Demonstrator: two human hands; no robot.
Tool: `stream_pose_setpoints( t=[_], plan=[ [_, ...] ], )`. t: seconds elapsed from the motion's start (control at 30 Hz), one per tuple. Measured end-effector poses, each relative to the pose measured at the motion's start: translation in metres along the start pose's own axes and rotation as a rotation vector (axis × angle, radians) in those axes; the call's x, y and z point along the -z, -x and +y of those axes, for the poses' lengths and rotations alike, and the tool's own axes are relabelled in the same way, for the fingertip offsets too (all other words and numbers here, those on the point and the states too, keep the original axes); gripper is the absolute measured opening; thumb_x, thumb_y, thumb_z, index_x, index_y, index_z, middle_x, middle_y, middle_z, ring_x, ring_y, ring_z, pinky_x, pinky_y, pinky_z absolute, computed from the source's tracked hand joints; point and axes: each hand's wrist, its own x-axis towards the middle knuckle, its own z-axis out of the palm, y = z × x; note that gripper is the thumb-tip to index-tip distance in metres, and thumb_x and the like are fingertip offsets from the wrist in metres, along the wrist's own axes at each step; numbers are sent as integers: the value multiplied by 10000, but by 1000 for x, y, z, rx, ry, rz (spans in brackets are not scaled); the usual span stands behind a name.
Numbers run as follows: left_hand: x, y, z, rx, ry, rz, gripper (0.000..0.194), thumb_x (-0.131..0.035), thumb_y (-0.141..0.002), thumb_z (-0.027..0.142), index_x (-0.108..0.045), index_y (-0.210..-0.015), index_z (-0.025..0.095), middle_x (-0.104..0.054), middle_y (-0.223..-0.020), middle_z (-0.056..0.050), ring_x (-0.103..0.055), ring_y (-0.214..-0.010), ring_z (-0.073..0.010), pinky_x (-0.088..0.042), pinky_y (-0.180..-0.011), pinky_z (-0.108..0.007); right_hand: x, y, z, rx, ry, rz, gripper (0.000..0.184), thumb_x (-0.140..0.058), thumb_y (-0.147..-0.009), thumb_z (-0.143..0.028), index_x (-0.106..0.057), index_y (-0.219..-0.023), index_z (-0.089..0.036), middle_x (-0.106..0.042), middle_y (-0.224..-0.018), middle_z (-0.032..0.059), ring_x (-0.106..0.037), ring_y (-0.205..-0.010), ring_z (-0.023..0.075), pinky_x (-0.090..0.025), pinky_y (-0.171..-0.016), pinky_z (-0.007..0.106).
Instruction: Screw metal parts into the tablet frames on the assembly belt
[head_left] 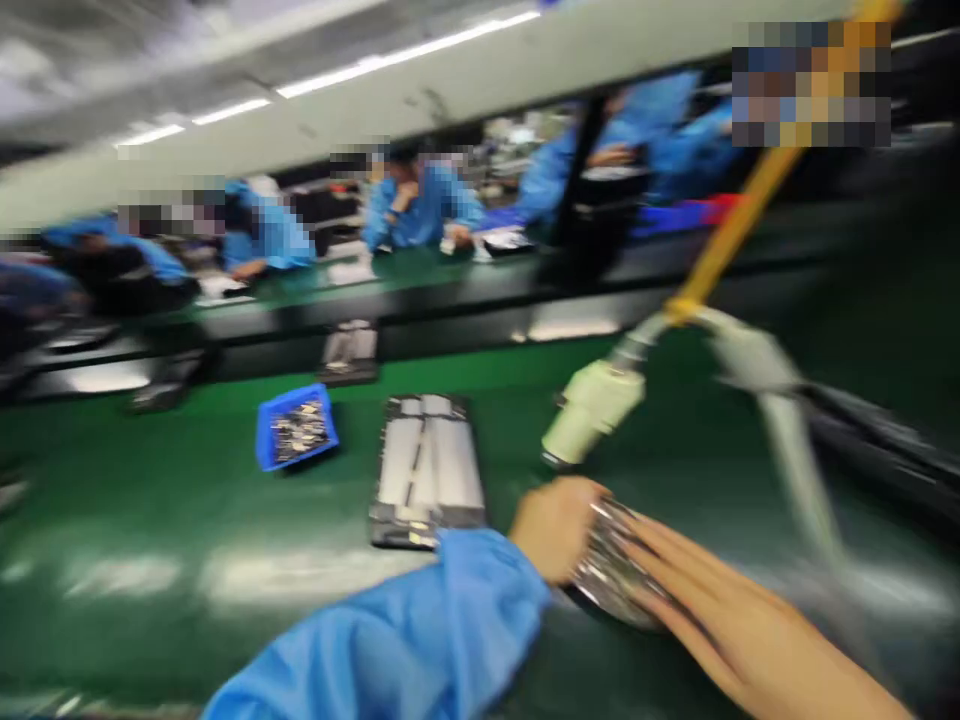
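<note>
The picture is smeared by motion. My left hand (553, 525), in a blue sleeve, is closed on the left side of a shiny silver wrapped piece (611, 575) lying on the green bench (187, 500). My right hand (712, 610) lies with fingers stretched flat over the same piece from the right. A cream-coloured power tool (592, 410) hangs just above and behind the hands on a hose.
A grey and white flat unit (427, 470) lies left of the hands. A blue bin (295, 428) of small metal parts sits further left. A yellow hose (731, 235) rises to the upper right. Several people in blue coats sit at the far bench.
</note>
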Motion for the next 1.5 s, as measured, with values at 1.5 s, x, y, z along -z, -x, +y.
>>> stream_pose_setpoints(
  t=[1.5],
  plan=[
    [-27,-8,-16,-56,151,-46,574,-314,-1030,640,-603,-1190,171,-689,-1255,-114,-616,-1221,-247,-404,-1134,-422,11,-11,-17,-171,89,-140,248,-526,-1008,-167,-699,-1163,-81,-664,-1259,196,-600,-1221,320,-560,-1044,500]
  ],
)
